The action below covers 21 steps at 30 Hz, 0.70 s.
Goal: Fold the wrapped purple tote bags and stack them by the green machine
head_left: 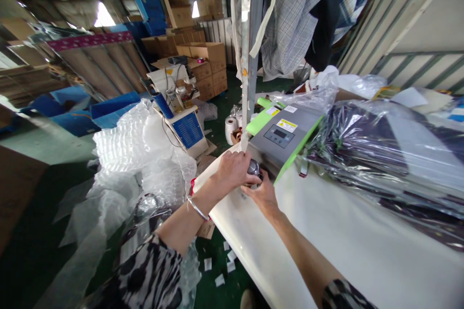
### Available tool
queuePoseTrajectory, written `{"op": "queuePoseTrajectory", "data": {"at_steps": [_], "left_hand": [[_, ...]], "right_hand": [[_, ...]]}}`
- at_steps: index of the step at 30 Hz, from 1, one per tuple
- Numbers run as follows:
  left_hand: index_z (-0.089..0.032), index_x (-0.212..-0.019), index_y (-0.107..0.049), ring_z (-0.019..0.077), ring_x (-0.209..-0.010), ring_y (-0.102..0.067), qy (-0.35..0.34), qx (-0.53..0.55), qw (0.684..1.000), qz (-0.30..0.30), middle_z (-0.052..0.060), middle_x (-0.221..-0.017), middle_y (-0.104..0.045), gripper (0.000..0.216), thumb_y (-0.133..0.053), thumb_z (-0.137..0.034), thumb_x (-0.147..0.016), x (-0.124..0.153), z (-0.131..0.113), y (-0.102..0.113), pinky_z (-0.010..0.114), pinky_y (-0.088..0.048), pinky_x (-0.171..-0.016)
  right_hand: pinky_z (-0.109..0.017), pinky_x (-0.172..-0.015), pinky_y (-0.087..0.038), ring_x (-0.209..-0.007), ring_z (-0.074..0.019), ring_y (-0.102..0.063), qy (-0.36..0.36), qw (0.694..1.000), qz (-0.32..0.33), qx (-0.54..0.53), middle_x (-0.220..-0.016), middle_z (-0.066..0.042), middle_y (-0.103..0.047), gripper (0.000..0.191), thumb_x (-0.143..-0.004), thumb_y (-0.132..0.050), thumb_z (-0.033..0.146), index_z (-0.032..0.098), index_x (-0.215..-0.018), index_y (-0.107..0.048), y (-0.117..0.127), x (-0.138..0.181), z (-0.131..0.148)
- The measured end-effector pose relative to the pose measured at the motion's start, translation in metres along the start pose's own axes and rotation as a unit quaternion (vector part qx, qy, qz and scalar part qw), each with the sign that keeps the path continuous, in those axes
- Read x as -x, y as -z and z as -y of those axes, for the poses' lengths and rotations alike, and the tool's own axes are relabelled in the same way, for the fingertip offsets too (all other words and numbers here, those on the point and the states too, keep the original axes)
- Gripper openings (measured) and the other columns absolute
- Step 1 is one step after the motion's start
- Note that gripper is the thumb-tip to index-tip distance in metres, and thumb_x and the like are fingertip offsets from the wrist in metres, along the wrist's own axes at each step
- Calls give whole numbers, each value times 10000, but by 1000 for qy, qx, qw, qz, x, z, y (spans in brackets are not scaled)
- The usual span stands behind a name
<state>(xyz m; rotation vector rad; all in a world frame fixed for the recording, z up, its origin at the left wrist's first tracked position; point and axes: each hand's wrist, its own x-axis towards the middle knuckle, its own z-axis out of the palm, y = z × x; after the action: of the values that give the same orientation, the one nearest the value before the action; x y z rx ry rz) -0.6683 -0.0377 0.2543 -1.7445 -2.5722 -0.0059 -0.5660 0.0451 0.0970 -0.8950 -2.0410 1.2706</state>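
A small round object (253, 168) with a dark, shiny, silver-rimmed face is between my two hands, just above the white table (348, 251). My left hand (234, 166) is closed at its left side, fingers curled, a silver bangle on the wrist. From below and to the right, my right hand (264, 194) wraps its fingers round the object. The fingers partly cover it, so its exact kind does not show. Right behind the hands stands a grey and lime-green machine (277, 130) with a small display panel and yellow warning labels.
A metal post (250, 58) rises behind the hands, with checked clothes (290, 14) hanging beside it. Plastic-wrapped garments (384, 149) lie on the right. Left of the table are heaped air-cushion film (141, 154) and a blue-and-white machine (186, 128). Cardboard boxes (210, 65) stand farther back.
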Motion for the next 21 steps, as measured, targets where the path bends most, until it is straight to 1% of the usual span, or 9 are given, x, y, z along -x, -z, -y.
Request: {"op": "queuePoseTrajectory", "data": {"at_steps": [2,5,8,11,13,14,16,18,21], "left_hand": [[-132,-1102,-588,358,-979,-710,9,-16,1000,-6,173,-996,-746,631,-634,-703,-835,-4,-7,-4,453,-512,-877],[-126,-1124,-590,364,-1016,-703,-2,-23,1000,-4,180,-1031,-736,617,-572,-694,-885,-5,-7,-7,465,-510,-902],[-167,-1211,-592,344,-1092,-681,-19,-7,1000,10,139,-1130,-716,570,-693,-594,-847,-3,3,-4,438,-520,-922],[-260,-1374,-535,252,-1224,-643,-77,47,995,40,63,-1311,-680,535,-699,-363,-874,0,13,3,357,-514,-1001],[-288,-1480,-436,227,-1375,-546,-107,106,987,48,61,-1516,-557,687,-705,-275,-848,2,14,5,344,-464,-1109],[-269,-1508,-396,245,-1420,-502,-102,128,986,37,85,-1575,-494,767,-734,-296,-821,2,12,5,371,-441,-1148],[-191,-1472,-421,325,-1397,-503,-45,124,991,-10,152,-1536,-512,858,-808,-439,-747,3,5,3,469,-440,-1149],[-133,-1311,-541,381,-1273,-567,4,85,995,-45,181,-1341,-629,758,-809,-541,-731,3,-1,-2,541,-465,-1085],[-153,-1148,-612,360,-1180,-607,-11,67,997,-40,149,-1179,-685,450,-752,-421,-815,3,-2,-8,512,-488,-1030]], "right_hand": [[-493,-950,-586,-1059,-313,-690,-6,1000,5,19,-1141,-130,-723,804,-586,-778,448,169,-1294,-518,2,-1,-1],[-493,-961,-582,-1083,-327,-687,-2,999,13,42,-1155,-153,-719,832,-592,-795,437,142,-1316,-509,1,-3,-1],[-497,-1001,-566,-1130,-334,-671,13,998,3,64,-1193,-173,-702,810,-618,-803,415,127,-1315,-510,-2,-2,-1],[-526,-1080,-519,-1219,-353,-618,31,997,-17,63,-1271,-201,-656,822,-624,-830,406,116,-1321,-503,-5,1,-4],[-546,-1094,-506,-1226,-360,-603,40,997,-31,62,-1274,-202,-644,818,-618,-839,391,116,-1312,-506,-7,3,-8],[-554,-1096,-503,-1227,-363,-598,46,996,-38,63,-1269,-199,-643,811,-617,-839,386,121,-1308,-508,-7,3,-10],[-567,-1096,-498,-1237,-365,-586,60,995,-53,67,-1268,-190,-641,793,-624,-827,378,131,-1307,-508,-8,4,-13],[-574,-1097,-494,-1237,-364,-583,66,994,-60,69,-1265,-188,-642,774,-643,-806,376,131,-1312,-505,-8,5,-14],[-574,-1104,-488,-1224,-366,-586,56,995,-55,58,-1261,-200,-641,764,-654,-784,360,107,-1316,-500,-9,6,-15]]}}
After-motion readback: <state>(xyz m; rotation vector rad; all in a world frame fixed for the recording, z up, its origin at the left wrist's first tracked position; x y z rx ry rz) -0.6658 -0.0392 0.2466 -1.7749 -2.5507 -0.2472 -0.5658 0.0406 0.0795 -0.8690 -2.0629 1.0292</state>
